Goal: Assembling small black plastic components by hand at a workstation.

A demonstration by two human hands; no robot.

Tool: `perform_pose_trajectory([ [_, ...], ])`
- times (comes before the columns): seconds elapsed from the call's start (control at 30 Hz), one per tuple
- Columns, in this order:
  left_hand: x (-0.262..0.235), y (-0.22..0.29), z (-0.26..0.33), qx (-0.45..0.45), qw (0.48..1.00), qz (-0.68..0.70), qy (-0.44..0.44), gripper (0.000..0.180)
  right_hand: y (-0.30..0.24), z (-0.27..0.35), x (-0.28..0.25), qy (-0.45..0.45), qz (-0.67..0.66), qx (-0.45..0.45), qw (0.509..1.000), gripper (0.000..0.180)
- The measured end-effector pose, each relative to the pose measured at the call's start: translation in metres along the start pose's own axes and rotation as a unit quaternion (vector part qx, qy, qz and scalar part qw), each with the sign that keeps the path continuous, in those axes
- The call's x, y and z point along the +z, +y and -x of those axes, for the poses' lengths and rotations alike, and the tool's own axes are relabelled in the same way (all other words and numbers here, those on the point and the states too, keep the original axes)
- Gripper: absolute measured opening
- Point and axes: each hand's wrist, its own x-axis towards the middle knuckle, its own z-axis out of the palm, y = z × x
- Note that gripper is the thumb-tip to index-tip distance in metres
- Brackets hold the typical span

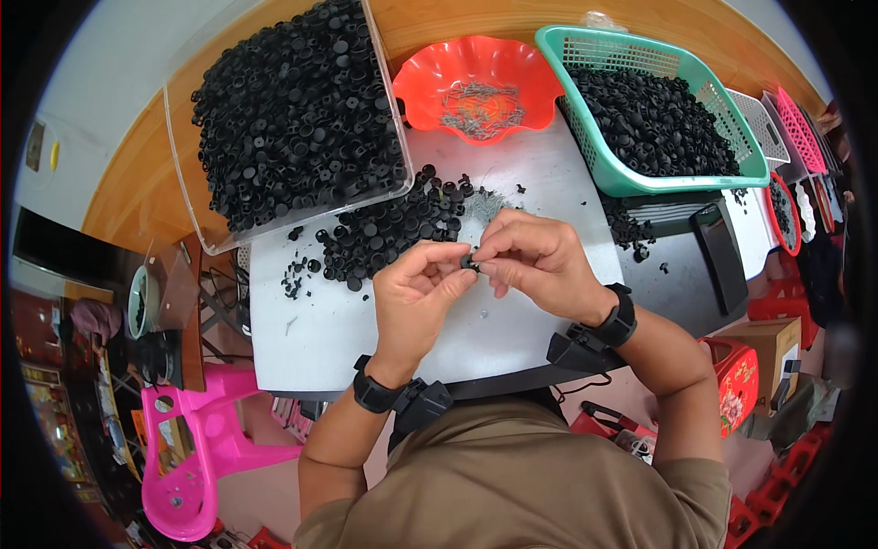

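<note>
Over the white tabletop, my left hand (416,297) pinches a small round black plastic part (469,263) between thumb and fingertips. The fingertips of my right hand (540,265) close on the same part from the other side; whether they also hold a smaller piece cannot be made out. Just beyond my hands lies a loose heap of black plastic caps (393,229). Beside it is a small pile of thin grey metal pins (485,206), partly behind my right hand.
A clear bin (402,174) full of black caps stands far left. A red scalloped bowl (425,78) holds more metal pins. At far right, a green basket (631,178) contains small black parts. A black phone-like slab (720,259) lies right of my forearm. A pink stool (206,448) stands lower left.
</note>
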Motion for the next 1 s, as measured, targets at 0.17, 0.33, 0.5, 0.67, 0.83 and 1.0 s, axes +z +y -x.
perform_pose_trajectory([
  [0.17, -0.005, 0.005, 0.001, 0.089, 0.985, -0.148, -0.020, 0.025, -0.005, 0.001, 0.000, 0.011, -0.030, 0.090, 0.995, 0.001],
  [0.33, -0.004, 0.005, 0.001, 0.127, 0.967, -0.220, -0.020, 0.024, -0.004, 0.000, 0.001, 0.006, -0.051, 0.113, 0.992, 0.002],
  [0.5, -0.001, 0.008, 0.003, 0.218, 0.907, -0.360, -0.014, 0.025, -0.003, 0.000, 0.002, 0.006, -0.055, 0.121, 0.991, 0.003],
  [0.67, -0.003, 0.005, 0.001, 0.222, 0.916, -0.333, -0.016, 0.023, 0.000, 0.000, 0.003, 0.020, -0.061, 0.136, 0.989, 0.006],
  [0.83, -0.006, 0.002, 0.001, 0.073, 0.991, -0.108, -0.020, 0.024, 0.008, -0.003, -0.005, 0.008, -0.131, 0.078, 0.988, 0.014],
  [1.0, -0.002, -0.004, -0.001, 0.066, 0.997, 0.020, -0.021, 0.025, 0.007, -0.003, 0.000, 0.015, -0.215, 0.094, 0.972, 0.016],
])
